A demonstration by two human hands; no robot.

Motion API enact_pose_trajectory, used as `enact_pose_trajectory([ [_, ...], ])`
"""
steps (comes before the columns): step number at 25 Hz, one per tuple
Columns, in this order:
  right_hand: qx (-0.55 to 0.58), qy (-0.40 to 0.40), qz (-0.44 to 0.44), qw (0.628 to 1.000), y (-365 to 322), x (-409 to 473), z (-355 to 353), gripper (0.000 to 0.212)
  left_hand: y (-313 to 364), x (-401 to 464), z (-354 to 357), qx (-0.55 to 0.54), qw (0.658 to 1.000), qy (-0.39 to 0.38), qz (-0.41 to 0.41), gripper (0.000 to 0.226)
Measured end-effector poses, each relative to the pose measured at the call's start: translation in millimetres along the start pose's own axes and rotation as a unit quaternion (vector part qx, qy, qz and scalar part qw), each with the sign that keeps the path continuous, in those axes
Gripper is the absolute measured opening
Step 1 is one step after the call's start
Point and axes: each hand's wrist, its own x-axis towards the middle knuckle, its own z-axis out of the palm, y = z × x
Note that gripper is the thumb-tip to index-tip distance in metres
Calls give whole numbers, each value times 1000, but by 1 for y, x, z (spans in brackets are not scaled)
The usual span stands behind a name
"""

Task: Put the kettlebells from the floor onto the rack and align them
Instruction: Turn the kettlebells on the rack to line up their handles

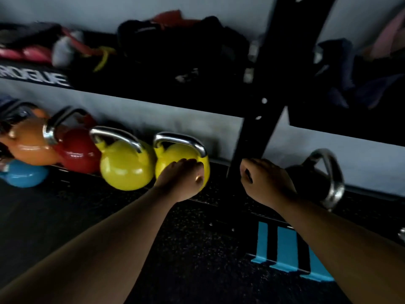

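Observation:
My left hand [182,181] lies cupped over the front of a yellow kettlebell [175,153], the rightmost of a row on the rack's low shelf [217,172]. To its left stand a second yellow kettlebell [125,170], a red one [79,152] and an orange one [30,145]. A blue kettlebell [24,175] sits lower at the far left. My right hand [265,183] is a closed fist at the foot of the black rack upright [258,106], with nothing visible in it. Just behind it a black kettlebell [311,181] leans with its steel handle to the right.
The rack's upper shelf [153,93] holds dark bags, red pads and bands. More cloth items lie on the shelf at the right [350,73]. Black rubber flooring [186,249] with blue painted stripes [287,249] is in front. A pale wall is behind.

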Motion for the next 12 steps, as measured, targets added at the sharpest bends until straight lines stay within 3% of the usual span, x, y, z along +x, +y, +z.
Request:
enact_pose_trajectory([
  [7,24,14,63,998,-102,66,25,26,-117,7,-35,-12,988,111,-108,30],
  [12,-5,-10,82,997,-111,119,60,44,-123,44,-8,-70,982,82,-155,49],
])
